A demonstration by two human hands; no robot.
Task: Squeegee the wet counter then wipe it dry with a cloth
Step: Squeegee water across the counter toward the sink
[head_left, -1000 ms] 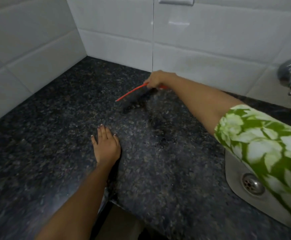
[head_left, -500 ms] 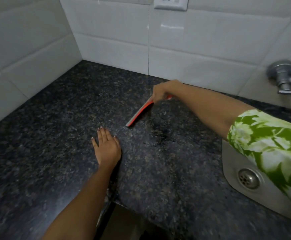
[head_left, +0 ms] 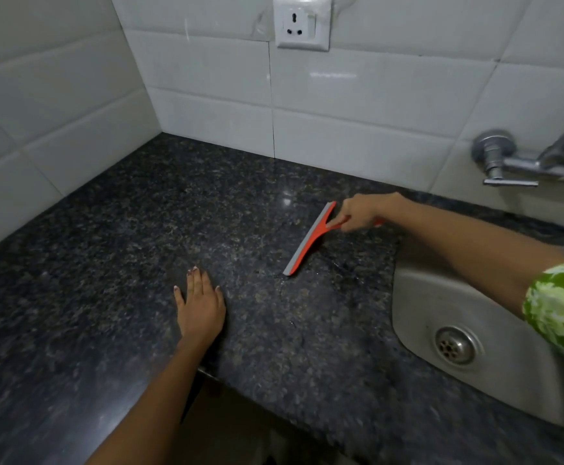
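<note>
A red squeegee (head_left: 309, 239) with a grey rubber blade lies tilted on the dark speckled granite counter (head_left: 106, 263), its blade edge touching the stone. My right hand (head_left: 363, 211) grips its handle from the right, near the back wall. Flat on the counter near the front edge rests my left hand (head_left: 200, 308), fingers straight and together. A thin wet streak shows on the stone right of the blade's lower end. No cloth is in view.
A steel sink (head_left: 468, 333) with a drain is sunk into the counter at the right. A metal tap (head_left: 509, 166) juts from the tiled wall above it. A wall socket (head_left: 301, 23) sits high on the back tiles. White tiled walls close the left and back.
My right hand has drawn the squeegee toward me and to the right, from near the back wall toward the sink. My left hand has stayed flat in place.
</note>
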